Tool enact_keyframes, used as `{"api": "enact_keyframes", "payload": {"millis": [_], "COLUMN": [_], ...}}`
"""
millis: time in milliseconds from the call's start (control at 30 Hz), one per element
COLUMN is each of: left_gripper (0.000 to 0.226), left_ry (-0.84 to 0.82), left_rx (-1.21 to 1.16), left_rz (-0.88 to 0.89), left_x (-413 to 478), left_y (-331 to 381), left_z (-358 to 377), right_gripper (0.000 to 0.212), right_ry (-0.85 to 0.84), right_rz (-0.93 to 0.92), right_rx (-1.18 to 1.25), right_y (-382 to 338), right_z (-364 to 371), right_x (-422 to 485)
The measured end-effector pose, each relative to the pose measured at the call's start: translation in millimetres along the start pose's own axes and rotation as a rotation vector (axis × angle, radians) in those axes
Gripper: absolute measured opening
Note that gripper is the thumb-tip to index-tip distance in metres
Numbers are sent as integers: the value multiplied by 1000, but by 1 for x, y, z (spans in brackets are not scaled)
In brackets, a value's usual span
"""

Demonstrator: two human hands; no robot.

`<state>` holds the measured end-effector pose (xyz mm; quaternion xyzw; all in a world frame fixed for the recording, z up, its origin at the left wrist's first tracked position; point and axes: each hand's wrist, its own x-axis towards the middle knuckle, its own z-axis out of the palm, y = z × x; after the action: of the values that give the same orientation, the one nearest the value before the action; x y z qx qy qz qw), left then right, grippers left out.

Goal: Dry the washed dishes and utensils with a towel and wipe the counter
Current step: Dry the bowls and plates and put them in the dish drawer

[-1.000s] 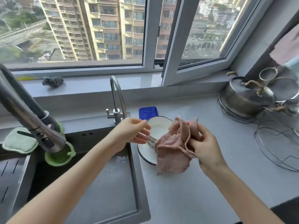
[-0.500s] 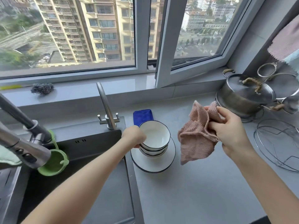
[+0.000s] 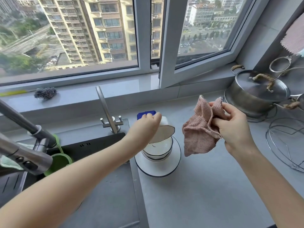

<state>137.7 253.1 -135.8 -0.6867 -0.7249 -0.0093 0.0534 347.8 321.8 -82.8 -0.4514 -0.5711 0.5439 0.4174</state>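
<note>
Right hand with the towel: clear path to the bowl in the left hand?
Probably yes. The right hand grips the towel beside the tilted bowl, nothing between them; the left hand holds its other side.

Beyond the window frame (image 3: 166, 46), at 12 o'clock, rise high apartment blocks (image 3: 98, 30). On the sill (image 3: 82, 94), at 10 o'clock, lies a dark steel-wool scourer (image 3: 45, 92), with a yellow-green strip (image 3: 13, 92) at its 9 o'clock. A slim tap (image 3: 107, 112) with two cross handles stands at the 12 o'clock edge of the dark sink (image 3: 92, 145). A blue sponge (image 3: 144, 113), partly hidden, lies at the tap's 3 o'clock. At 8 o'clock a large faucet head (image 3: 24, 155) hangs just beside a green cup (image 3: 57, 160). At 2 o'clock is a lidded steel pot (image 3: 256, 92) with cord-wrapped handles. A round wire rack (image 3: 286, 145) lies at its 5 o'clock, and a pinkish cloth (image 3: 294, 37) hangs at its 1 o'clock.
</note>
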Motion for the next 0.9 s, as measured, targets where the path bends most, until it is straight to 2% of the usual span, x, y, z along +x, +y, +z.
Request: {"api": "enact_keyframes", "payload": {"millis": [33, 100, 167, 267, 400, 467, 533, 600, 633, 667, 700, 767, 800, 833, 900], "left_gripper": [53, 56, 47, 26, 35, 29, 22, 34, 39, 44, 47, 53, 53, 51, 49], "left_ry": [54, 117, 98, -21, -180, -244, -263, -278, -280, -269, -253, -225, -219, -218, -238], "left_rx": [68, 122, -147, -654, -1303, -1479, -1551, -1613, -1656, -1697, -1733, -1772, -1774, -1774, -1782], "left_rz": [66, 86, 1, -360, -599, -622, -626, -645, -670, -693, -701, -674, -642, -612, -594], "left_x": [-2, -4, -4, -6, -12, -19, -27, -33, -35, -37, -39, -43, -45, -48, -54], "left_y": [-1, -3, -2, -6, -15, -16, -17, -19, -19, -20, -21, -22, -21, -21, -20], "left_z": [4, 8, 1, -15, -26, -28, -26, -21, -19, -18, -18, -20, -22, -23, -27], "right_gripper": [49, 49, 50, 50, 49, 45, 43, 44, 43, 38, 31, 24, 31, 42, 60], "right_ry": [3, 11, 26, 28, 2, 0, -9, -28, -53, -82, -113, -199, -304, -490, -792], "right_rz": [-3, -24, -57, -118, -223, -289, -335, -349, -365, -409, -491, -650, -703, -706, -600], "right_rx": [3, -14, -57, -75, -60, -24, 97, 254, 256, 174, -38, -672, -889, -1010, -1049], "right_y": [-1, -1, 1, 1, -8, -17, -31, -42, -45, -42, -34, -12, 2, 14, 18], "right_z": [1, 2, 4, 7, 16, 22, 30, 38, 44, 51, 58, 73, 76, 78, 81], "right_x": [0, -1, -3, -6, -11, -14, -17, -17, -20, -24, -27, -32, -31, -30, -32]}}
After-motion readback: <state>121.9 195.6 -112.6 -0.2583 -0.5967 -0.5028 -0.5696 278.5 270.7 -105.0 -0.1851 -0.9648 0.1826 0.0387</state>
